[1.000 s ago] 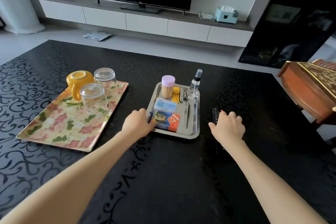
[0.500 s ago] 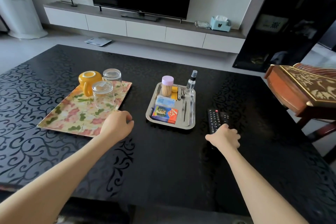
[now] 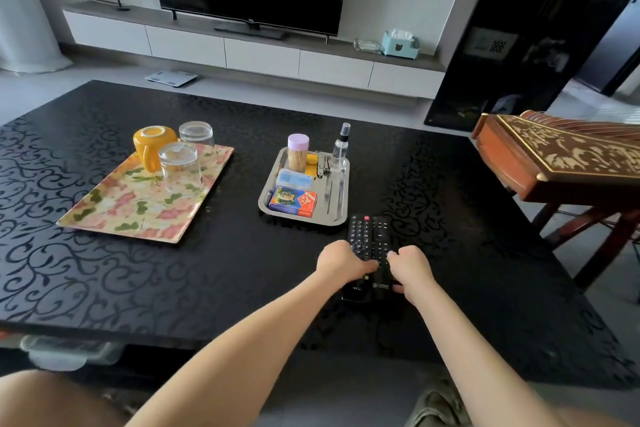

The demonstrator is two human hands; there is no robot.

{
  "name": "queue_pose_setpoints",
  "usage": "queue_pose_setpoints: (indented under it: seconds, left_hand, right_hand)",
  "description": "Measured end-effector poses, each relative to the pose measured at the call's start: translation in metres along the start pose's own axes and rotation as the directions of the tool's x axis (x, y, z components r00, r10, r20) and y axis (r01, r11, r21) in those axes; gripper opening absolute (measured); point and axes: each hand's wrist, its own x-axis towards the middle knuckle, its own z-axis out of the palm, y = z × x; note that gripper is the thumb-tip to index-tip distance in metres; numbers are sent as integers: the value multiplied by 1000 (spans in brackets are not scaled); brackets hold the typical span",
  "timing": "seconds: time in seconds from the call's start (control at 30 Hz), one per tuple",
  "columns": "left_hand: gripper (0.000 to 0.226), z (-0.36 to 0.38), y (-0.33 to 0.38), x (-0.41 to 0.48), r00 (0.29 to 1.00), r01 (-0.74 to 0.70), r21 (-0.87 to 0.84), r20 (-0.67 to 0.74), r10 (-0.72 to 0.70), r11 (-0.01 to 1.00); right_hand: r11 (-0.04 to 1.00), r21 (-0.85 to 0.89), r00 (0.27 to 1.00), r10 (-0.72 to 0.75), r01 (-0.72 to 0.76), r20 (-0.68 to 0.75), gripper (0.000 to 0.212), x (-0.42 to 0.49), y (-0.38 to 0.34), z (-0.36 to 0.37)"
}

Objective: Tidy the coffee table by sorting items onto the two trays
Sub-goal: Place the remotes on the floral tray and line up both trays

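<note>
Our left hand [image 3: 341, 260] is curling round the left remote [image 3: 360, 236], and our right hand [image 3: 412, 269] is gripping the right remote [image 3: 381, 236]. They are lying side by side (buttons up) just in front of the metal tray [image 3: 341, 191]. The flower tray [image 3: 121, 215] is sitting well left of it.

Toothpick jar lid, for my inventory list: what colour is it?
Pale lilac; the lid shows best in the head view.

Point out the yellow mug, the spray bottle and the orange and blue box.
yellow mug [image 3: 156, 147], head view, on its side wall
spray bottle [image 3: 339, 152], head view, on its clear body
orange and blue box [image 3: 293, 200], head view, on its top face
</note>
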Motion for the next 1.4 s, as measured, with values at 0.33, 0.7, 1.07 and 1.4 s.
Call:
queue_pose_setpoints:
  seconds: [0.33, 0.7, 1.07, 1.4]
  left_hand:
    - [33, 26, 17, -15, 984, 99, -95, 156, -83, 991]
    - [30, -98, -53, -46, 954, 253, -435, -35, -297, 864]
    - [33, -164, -171, -55, 704, 379, -405, -456, -544, 832]
    - [81, -182, -187, -19, 717, 368, -553, -342, -607, 747]
  right_hand:
    - [997, 71, 997, 37, -43, 72, 13, -22, 18, -28]
    - [823, -295, 873, -449, 486, 189, 36, -64, -37, -1]
    - [751, -244, 735, -430, 613, 524, 38, -102, -126, 177]
    - [594, -307, 642, -505, 743, 576, 27, -98, -171, 257]
